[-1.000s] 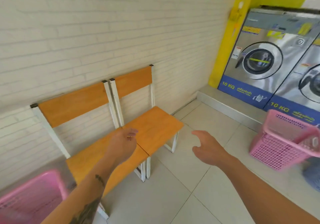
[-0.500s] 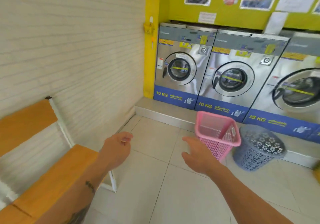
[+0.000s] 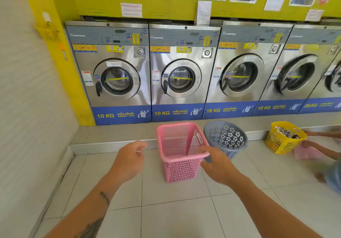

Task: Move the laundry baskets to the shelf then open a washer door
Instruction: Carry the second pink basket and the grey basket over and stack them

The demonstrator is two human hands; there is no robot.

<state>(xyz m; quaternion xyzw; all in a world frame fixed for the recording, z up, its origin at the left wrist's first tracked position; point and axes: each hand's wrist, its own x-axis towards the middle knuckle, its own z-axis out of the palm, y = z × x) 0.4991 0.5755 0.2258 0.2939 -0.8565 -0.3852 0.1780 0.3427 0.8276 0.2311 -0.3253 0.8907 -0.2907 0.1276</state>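
The pink rectangular plastic lattice basket (image 3: 181,152) is seen upright on the tiled floor (image 3: 177,212), empty, just before the raised step below the washers. Its right rim is met by the right hand (image 3: 218,165), fingers spread and uncurled, nothing gripped. The left hand (image 3: 129,159) is held near the basket's left side, apart from it, fingers loosely curled around nothing. Just beside the pink basket, to its right, a blue-grey round perforated plastic basket (image 3: 226,138) is tipped toward the camera. Behind, a row of steel front-loading washers (image 3: 118,75) is lined up, doors closed. Far right, a yellow plastic basket (image 3: 283,138) is held by another person's hand (image 3: 307,143).
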